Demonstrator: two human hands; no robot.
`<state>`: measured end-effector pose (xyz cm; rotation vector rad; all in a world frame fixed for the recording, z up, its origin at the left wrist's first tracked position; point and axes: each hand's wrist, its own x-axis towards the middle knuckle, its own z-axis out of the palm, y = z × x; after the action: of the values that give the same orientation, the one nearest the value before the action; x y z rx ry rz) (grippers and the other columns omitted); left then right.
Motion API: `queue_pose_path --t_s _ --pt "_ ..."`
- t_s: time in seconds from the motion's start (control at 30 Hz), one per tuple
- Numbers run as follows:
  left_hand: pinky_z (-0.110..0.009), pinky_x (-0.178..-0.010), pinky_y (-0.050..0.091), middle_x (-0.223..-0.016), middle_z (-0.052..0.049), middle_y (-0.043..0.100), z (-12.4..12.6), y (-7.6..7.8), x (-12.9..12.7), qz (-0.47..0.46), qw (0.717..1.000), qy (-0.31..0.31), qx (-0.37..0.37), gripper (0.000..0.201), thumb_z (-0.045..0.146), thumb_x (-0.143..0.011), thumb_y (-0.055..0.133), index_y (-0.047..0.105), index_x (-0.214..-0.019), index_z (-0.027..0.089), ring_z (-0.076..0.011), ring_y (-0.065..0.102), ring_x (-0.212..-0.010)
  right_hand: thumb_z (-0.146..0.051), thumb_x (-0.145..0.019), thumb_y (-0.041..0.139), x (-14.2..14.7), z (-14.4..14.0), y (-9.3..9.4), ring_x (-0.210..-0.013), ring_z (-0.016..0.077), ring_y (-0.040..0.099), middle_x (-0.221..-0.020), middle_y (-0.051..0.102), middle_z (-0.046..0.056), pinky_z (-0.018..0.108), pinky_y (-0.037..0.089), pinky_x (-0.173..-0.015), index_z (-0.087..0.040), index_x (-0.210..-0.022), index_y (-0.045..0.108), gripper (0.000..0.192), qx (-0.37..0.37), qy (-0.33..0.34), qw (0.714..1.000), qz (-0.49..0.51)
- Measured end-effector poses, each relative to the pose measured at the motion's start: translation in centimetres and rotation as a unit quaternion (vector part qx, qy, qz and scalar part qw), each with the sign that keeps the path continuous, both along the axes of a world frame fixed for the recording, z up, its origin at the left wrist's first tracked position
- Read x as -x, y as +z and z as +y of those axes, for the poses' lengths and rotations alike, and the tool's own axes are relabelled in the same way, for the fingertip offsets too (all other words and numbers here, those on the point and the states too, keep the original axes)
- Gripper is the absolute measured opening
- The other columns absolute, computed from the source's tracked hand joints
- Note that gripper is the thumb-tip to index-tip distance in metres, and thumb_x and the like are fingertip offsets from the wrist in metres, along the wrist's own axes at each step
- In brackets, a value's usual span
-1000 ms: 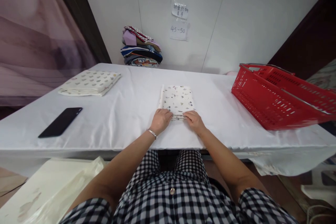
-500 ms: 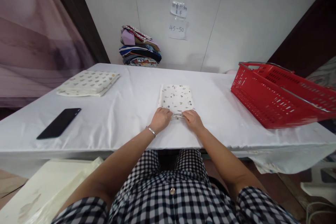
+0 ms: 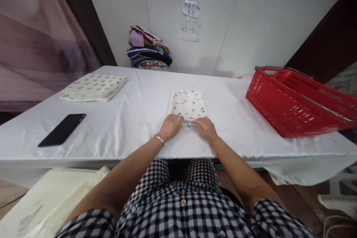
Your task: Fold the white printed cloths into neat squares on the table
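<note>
Together, left hand [image 3: 172,126] and right hand [image 3: 205,128] pinch the near edge of the folded spotted cloth [image 3: 188,104].

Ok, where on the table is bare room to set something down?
Bare cloth lies between the phone and the folded printed cloth, and between that cloth and the red basket. It is crowded where the left hand and right hand press its near edge.

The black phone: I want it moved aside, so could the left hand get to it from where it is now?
Probably yes. The left hand rests on the folded cloth, and only bare tablecloth lies between it and the phone.
</note>
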<state>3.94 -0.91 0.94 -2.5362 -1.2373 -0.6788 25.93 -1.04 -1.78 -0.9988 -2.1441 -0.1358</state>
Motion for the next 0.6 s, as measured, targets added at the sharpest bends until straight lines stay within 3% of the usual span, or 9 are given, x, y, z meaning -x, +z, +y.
queue_pose_path --t_s 0.17,0.3,0.43,0.6 --pt "-0.034 -0.074 0.041 -0.076 -0.006 0.060 -0.08 -0.34 0.20 0.013 1.000 -0.003 -0.002 0.015 0.008 -0.081 0.045 0.056 -0.082 0.018 -0.0202 0.055 -0.077 -0.015 -0.088 0.038 -0.02 -0.14 0.04 -0.086 0.0211 0.054 -0.091 0.062 0.008 0.037 0.043 -0.078 -0.018 -0.097 0.057 0.021 0.008 0.005 1.000 -0.001" --pt "-0.034 -0.076 0.042 -0.085 -0.006 0.061 -0.23 -0.70 0.59 0.001 1.000 -0.021 -0.003 0.015 0.011 -0.083 0.046 0.057 -0.088 0.019 -0.0201 0.055 -0.083 -0.018 -0.084 0.046 -0.08 -0.47 0.23 -0.091 0.0227 0.052 -0.097 0.061 0.010 0.038 0.042 -0.081 -0.017 -0.100 0.053 0.018 0.025 0.017 0.999 -0.011" --pt "-0.035 -0.080 0.042 -0.093 -0.007 0.061 -0.37 -0.79 0.86 -0.011 0.999 -0.039 0.001 0.015 0.026 -0.086 0.050 0.057 -0.096 0.018 -0.0207 0.054 -0.090 -0.021 -0.084 0.048 -0.09 -0.62 0.29 -0.092 0.0230 0.052 -0.098 0.060 0.010 0.039 0.042 -0.082 -0.017 -0.101 0.052 0.018 0.028 0.017 0.999 -0.008" --pt "-0.034 -0.077 0.041 -0.085 -0.006 0.062 -0.27 -0.60 0.54 0.003 1.000 -0.006 0.010 0.012 0.020 -0.087 0.046 0.057 -0.088 0.018 -0.0197 0.054 -0.084 -0.017 -0.087 0.041 -0.02 -0.36 0.14 -0.089 0.0219 0.053 -0.094 0.061 0.009 0.037 0.042 -0.080 -0.017 -0.098 0.053 0.016 0.014 0.012 1.000 -0.001"
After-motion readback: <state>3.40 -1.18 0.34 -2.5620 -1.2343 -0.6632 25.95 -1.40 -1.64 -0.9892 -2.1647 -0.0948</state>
